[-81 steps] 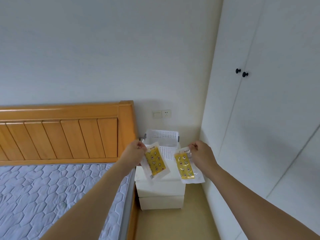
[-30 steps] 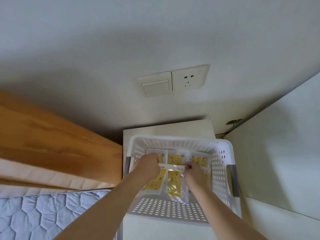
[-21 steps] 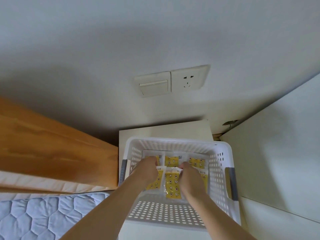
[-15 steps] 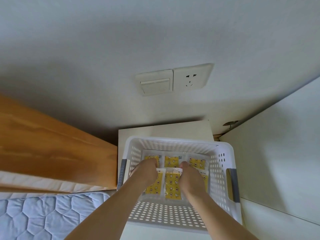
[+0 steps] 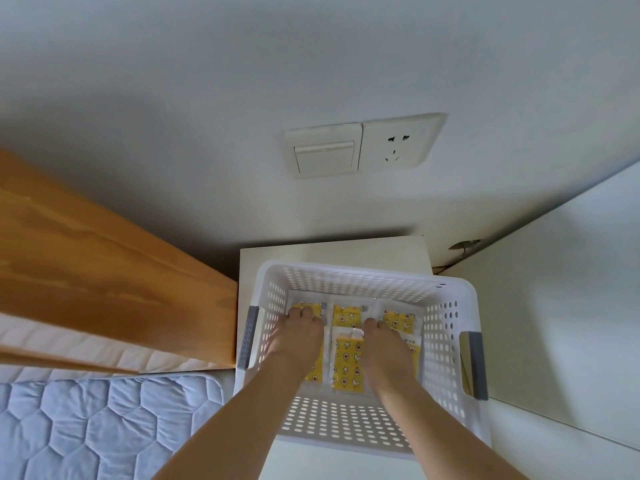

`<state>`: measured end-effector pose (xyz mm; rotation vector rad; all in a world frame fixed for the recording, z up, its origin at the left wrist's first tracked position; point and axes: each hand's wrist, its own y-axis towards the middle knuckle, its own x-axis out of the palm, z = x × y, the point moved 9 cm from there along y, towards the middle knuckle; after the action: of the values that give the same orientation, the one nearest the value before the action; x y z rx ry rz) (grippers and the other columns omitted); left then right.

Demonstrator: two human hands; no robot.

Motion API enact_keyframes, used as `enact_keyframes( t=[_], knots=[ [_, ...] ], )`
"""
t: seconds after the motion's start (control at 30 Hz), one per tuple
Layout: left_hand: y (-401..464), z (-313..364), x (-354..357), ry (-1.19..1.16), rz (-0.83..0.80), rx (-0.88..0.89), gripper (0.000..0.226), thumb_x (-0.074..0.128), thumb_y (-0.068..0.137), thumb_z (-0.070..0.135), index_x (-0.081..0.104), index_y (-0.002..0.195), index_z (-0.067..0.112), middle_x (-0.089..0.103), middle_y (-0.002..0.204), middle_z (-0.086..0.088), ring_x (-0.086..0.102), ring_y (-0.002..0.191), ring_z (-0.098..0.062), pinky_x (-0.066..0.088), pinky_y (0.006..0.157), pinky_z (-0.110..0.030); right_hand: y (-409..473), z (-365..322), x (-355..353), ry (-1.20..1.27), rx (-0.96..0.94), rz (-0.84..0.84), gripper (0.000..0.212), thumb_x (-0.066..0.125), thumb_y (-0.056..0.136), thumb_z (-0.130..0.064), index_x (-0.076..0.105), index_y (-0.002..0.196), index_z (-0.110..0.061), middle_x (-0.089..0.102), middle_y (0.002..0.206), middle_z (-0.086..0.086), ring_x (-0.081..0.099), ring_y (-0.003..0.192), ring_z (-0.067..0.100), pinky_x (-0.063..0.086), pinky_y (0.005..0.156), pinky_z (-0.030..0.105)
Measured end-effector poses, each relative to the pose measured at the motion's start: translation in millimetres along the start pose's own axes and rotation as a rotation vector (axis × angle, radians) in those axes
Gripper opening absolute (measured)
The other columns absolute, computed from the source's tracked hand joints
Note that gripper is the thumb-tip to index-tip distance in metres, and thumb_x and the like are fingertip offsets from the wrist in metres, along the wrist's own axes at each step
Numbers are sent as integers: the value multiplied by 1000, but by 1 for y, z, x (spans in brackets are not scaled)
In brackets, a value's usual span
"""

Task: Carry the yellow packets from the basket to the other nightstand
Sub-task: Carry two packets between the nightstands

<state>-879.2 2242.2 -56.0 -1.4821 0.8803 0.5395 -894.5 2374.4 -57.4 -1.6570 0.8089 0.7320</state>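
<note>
A white perforated basket [image 5: 363,271] with grey handles stands on a white nightstand [image 5: 332,252]. Several yellow packets with star prints lie flat on its floor: one in the middle [image 5: 348,368], one at the far middle [image 5: 346,315], one at the far right [image 5: 398,320]. Both my hands are inside the basket, palms down. My left hand [image 5: 298,337] lies over the left packets, fingertips on the far-left one. My right hand [image 5: 388,348] covers the right packets, fingertips at the far-right one. Whether either hand grips a packet is hidden beneath the palms.
A wooden headboard [image 5: 104,289] and a quilted mattress [image 5: 86,427] border the nightstand on the left. A white wardrobe side [image 5: 554,323] stands close on the right. A light switch [image 5: 323,157] and a socket [image 5: 398,143] are on the wall above.
Earlier both hands carried one packet each toward the basket. The packets were lowered onto the basket floor. Since then both hands have slid further in, toward the far row.
</note>
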Motion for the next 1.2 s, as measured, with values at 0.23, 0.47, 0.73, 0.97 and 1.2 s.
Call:
enact_keyframes(
  t=[0.23,0.47,0.73,0.97,1.2],
  knots=[
    [-41,-11,-36,-60,85,19,45,46,91,2,42,136,3,44,136,-17,45,124,-32,39,107,-42,-30,-19,-43,-129,-116,60,39,48,88,-2,51,126,-13,54,123,4,51,112,21,46,92,30],
    [-146,-34,-123,-307,377,-69,47,37,96,5,34,143,6,29,152,-13,26,143,-29,22,118,-36,-105,-71,-150,-83,-264,117,26,45,93,-12,51,119,-14,55,117,2,52,106,19,46,89,30],
    [-272,-77,-176,-413,599,-385,49,20,102,28,36,144,8,34,152,-9,28,143,-27,22,119,-35,-186,-136,-223,-153,-552,168,29,48,91,-16,51,118,-8,55,115,9,53,104,26,43,82,33],
    [-404,-118,-154,-452,641,-687,50,38,103,31,33,147,7,30,155,-10,22,146,-28,16,121,-38,-263,-218,-219,-236,-813,132,28,49,91,-18,50,116,-8,55,118,11,53,110,30,44,90,39],
    [-597,-129,-69,-557,659,-1102,53,37,104,34,28,150,9,24,159,-7,15,149,-24,12,121,-35,-403,-322,-159,-336,-1109,-17,37,45,94,-22,44,128,-8,49,129,12,49,114,30,45,90,39]
  ],
)
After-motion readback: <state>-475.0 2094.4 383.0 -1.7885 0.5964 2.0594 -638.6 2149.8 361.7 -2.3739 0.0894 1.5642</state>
